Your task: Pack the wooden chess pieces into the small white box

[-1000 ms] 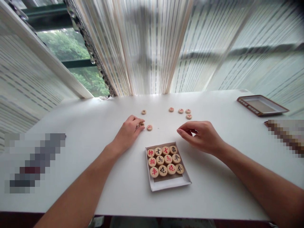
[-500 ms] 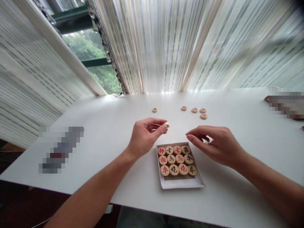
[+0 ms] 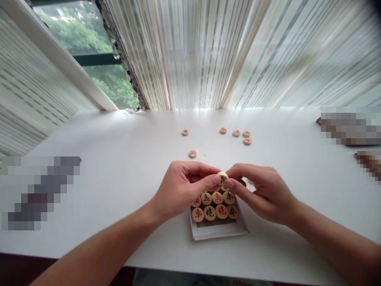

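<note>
A round wooden Chinese chess piece (image 3: 222,177) with a black character is pinched between the fingertips of both hands. My left hand (image 3: 190,184) grips its left side, and my right hand (image 3: 258,190) has thumb and forefinger closed on its right side. Just below lies a shallow white cardboard box (image 3: 220,231), in which rows of red and black chess pieces sit face up. Among them show a black cannon piece (image 3: 210,213) and a red chariot piece (image 3: 198,215). My fingers hide most of the box's far row.
On the white table (image 3: 119,171), a red-marked piece (image 3: 193,153) lies beyond my left hand. Farther back are a black-marked piece (image 3: 185,132) and several red-marked pieces (image 3: 236,133). Blurred-out items (image 3: 44,190) lie at the left and right. Curtains (image 3: 193,59) hang behind the table.
Both hands have come together over the box, and the right fingers now meet the piece the left hand carried. A red-marked piece shows beyond the left hand. The view has shifted slightly.
</note>
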The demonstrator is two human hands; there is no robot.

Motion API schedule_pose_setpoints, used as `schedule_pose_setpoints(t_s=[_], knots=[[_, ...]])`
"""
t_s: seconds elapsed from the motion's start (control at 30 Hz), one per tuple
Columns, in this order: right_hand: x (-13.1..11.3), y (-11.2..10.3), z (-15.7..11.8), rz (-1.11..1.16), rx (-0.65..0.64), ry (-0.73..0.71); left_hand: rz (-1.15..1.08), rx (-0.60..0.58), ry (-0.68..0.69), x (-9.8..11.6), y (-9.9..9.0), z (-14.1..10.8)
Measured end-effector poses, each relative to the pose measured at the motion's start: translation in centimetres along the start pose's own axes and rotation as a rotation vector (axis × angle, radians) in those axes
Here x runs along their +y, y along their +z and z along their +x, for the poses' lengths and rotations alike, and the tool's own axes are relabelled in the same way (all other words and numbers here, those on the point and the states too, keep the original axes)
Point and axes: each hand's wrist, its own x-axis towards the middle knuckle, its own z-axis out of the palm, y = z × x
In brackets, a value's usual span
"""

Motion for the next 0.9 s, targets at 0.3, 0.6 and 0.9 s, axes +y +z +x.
schedule_pose_setpoints(t_s=[0.3, 0.6, 0.9], knots=[[-0.4, -0.08, 0.11, 0.115, -0.017, 0.086, -0.003, -0.01, -0.031, 0.45, -0.15, -0.06], [-0.45, 0.47, -0.04, 0.238, 0.071, 0.175, 0.087, 0.014, 0.071, 0.13, 0.16, -0.23], [-0.9, 0.76, -0.15, 0.508, 0.142, 0.267, 0.22, 0.069, 0.263, 0.3, 0.74, -0.53]])
